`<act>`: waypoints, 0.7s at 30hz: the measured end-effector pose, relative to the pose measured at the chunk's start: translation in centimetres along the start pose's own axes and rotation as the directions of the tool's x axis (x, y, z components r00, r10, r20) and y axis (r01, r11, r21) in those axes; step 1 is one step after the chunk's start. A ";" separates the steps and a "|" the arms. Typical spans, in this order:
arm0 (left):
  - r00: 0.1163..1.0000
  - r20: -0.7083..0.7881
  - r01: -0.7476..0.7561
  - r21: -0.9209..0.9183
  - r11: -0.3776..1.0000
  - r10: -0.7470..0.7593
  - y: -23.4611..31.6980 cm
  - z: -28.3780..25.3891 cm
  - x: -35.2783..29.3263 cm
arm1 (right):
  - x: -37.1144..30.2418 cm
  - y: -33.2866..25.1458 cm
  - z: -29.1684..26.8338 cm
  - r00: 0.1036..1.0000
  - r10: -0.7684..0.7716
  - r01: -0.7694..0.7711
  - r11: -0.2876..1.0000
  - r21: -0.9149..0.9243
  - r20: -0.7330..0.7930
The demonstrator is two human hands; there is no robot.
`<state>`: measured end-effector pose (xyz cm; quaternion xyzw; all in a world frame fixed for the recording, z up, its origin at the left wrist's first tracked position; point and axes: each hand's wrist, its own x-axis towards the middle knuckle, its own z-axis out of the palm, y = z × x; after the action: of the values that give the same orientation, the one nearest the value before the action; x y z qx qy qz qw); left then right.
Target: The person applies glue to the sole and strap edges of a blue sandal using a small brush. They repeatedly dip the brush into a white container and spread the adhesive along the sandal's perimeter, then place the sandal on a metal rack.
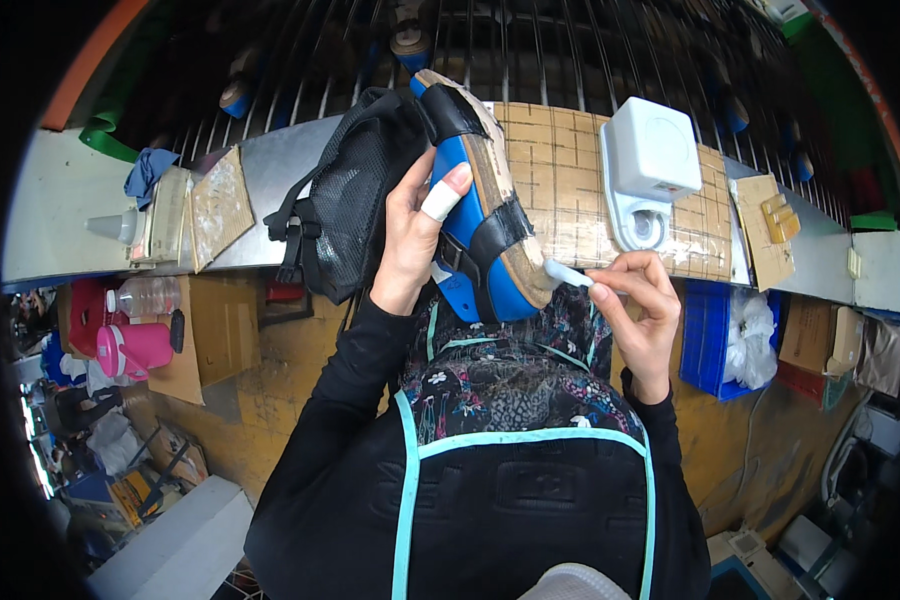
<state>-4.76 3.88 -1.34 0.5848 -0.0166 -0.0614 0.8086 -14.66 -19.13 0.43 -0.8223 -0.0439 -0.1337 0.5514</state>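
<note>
- While the left hand (410, 225) clamps the blue shoe form (485, 190) over the bench (280, 165) edge, its sole side faces rightward, probably giving the right hand (645, 310) access
- This hand pinches a white stick (570, 275), its tip at the form's near end; whether touching, I cannot tell
- A white dispenser (655, 150) stands on the cardboard (560, 180), perhaps for short reach

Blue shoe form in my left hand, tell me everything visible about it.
The blue shoe form looks smooth, with black straps wrapped across it and a tan, cork-like edge beside a paler strip. It slants, far end leftward, gripped by your left hand. A pale stick in your right hand is at its near end; contact is unclear.
</note>
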 end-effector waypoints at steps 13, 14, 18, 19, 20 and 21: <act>0.998 -0.011 -0.055 0.065 0.996 0.055 -0.4 0.0 -0.2 | 1.2 0.6 1.8 0.964 -0.242 0.203 0.935 -0.289 -0.106; 0.999 -0.010 -0.047 0.057 0.997 0.048 -0.3 0.1 -0.1 | 1.2 0.7 2.0 0.967 -0.228 0.198 0.953 -0.228 -0.112; 1.000 -0.002 -0.023 0.023 0.999 0.023 0.0 0.2 0.3 | 1.4 0.9 1.8 0.981 -0.182 0.179 0.982 -0.053 -0.062; 1.000 0.005 -0.025 0.005 1.000 0.025 0.1 0.2 0.4 | 1.4 0.9 1.6 0.984 -0.172 0.172 0.985 -0.028 -0.033; 1.000 0.008 0.001 0.003 1.000 -0.001 0.2 0.2 0.5 | 1.4 1.0 1.4 0.986 -0.163 0.163 0.986 -0.022 -0.014; 1.000 0.015 0.019 -0.009 1.000 -0.019 0.3 0.2 0.7 | 1.4 1.0 1.1 0.988 -0.153 0.153 0.988 -0.017 0.004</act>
<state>-4.08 3.72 -1.08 0.5810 -0.0167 -0.0733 0.8104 -12.94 -18.61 -0.50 -0.8214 -0.1064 -0.1750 0.5324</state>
